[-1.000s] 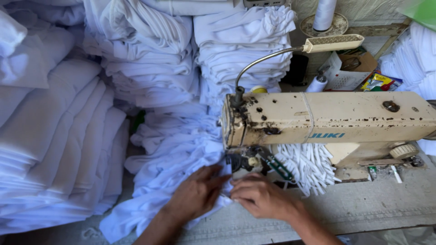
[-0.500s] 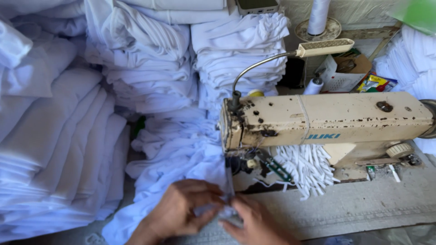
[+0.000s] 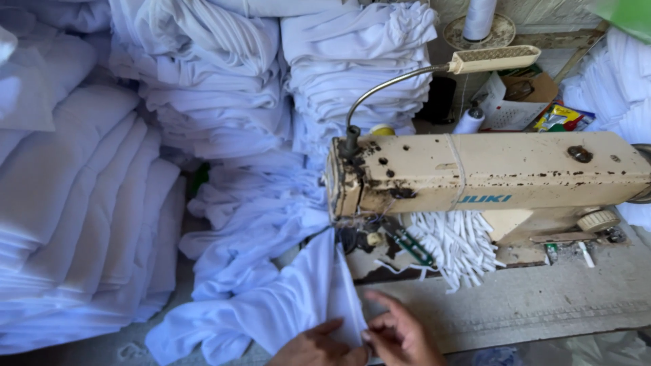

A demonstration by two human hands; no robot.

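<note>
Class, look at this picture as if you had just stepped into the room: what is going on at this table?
A person sits at a worn cream sewing machine. Both hands pinch the near edge of a white garment at the bottom of the view, the left hand beside the right hand. The cloth runs up to the needle area under the machine head. Stacks of folded white garments fill the left and back, and a bundle of white strips lies under the machine arm.

You see grey worktable (image 3: 542, 305) | stacked white cloth piles (image 3: 81, 203) left and behind (daylit) | gooseneck lamp (image 3: 495, 59) overhead
</note>
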